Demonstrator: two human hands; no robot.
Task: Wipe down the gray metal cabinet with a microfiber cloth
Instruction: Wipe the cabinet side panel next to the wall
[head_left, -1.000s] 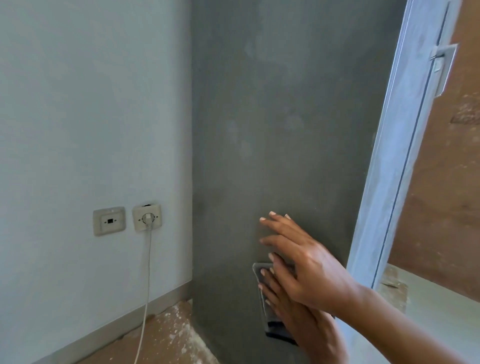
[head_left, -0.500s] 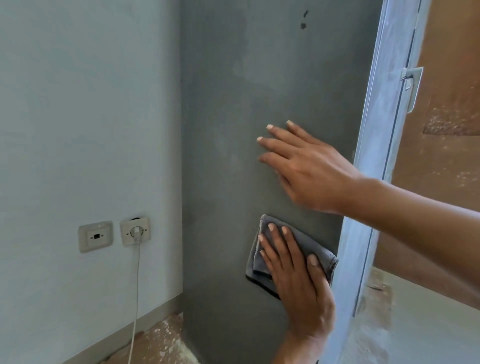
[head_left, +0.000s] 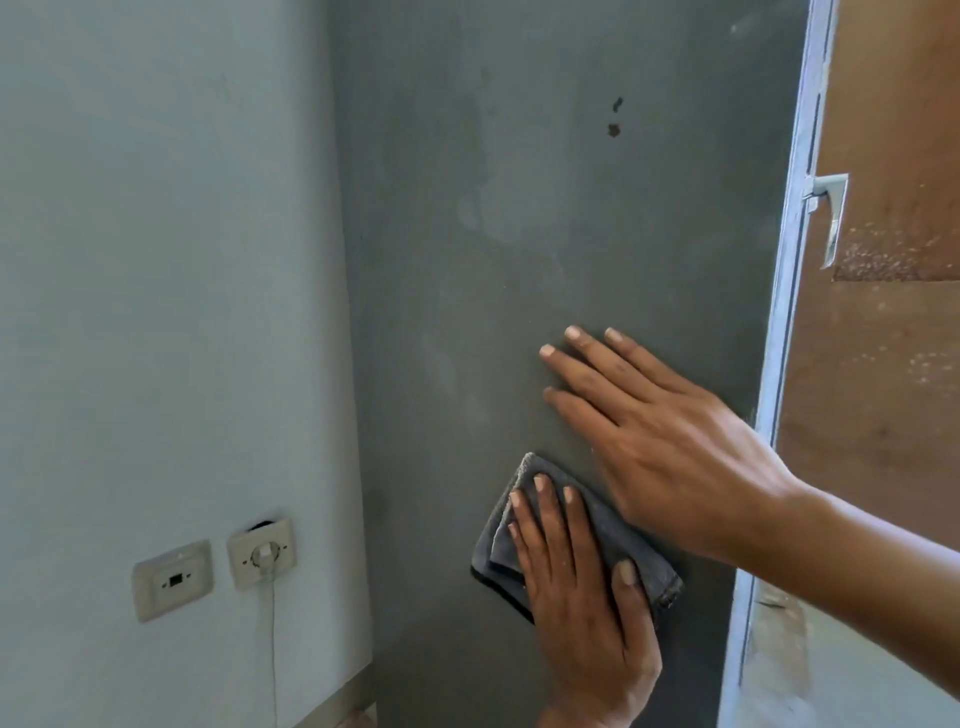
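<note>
Wall (head_left: 156, 260): one pale wall is standing at the left, meeting the cabinet at a corner.
Wall plates: two are sitting low on the wall, a blank-looking switch plate (head_left: 173, 579) and just right of it a socket (head_left: 263, 554).
Cord (head_left: 274, 644): one thin white cord is hanging straight down from the socket.
Cabinet (head_left: 545, 234): one gray metal cabinet is showing its side panel, which is carrying pale smudges and two small dark spots (head_left: 615, 120) near the top.
Cloth (head_left: 613, 540): one folded gray cloth is lying flat against the lower part of the panel.
Left hand (head_left: 582, 597): it is pressing the cloth onto the panel with fingers straight and spread, thumb out to the right.
Right hand (head_left: 670, 447): it is resting flat on the bare panel just above the cloth, fingers straight, holding nothing.
Cabinet door (head_left: 789, 312): one door edge is standing at the right, with one metal handle (head_left: 829, 218).
Containers: the cabinet's inside is hidden from view.
</note>
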